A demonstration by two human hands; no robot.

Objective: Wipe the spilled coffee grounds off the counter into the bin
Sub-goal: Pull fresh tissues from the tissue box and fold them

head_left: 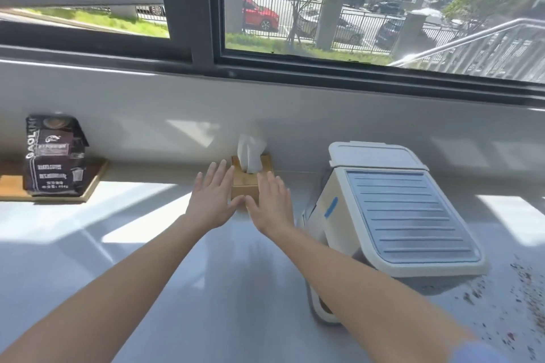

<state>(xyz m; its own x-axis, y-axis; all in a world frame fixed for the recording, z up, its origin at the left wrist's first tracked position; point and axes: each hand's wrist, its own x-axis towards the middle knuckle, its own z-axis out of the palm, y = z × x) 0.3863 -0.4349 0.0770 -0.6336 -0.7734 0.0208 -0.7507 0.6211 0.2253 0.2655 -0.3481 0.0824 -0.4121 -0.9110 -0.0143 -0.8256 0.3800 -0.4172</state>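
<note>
Dark coffee grounds (501, 300) lie scattered on the white counter (206, 289) at the far right. A white bin (392, 215) with a grey-blue ribbed lid, which is closed, stands on the counter just left of the grounds. A wooden tissue box (247, 178) with a white tissue (250, 153) sticking up stands at the back wall. My left hand (213, 197) and my right hand (272, 203) are stretched out flat in front of the box, fingers apart and empty, their thumbs nearly touching each other.
A dark coffee bag (54, 156) stands on a wooden tray (94, 183) at the back left. A window with a dark frame runs above the white backsplash.
</note>
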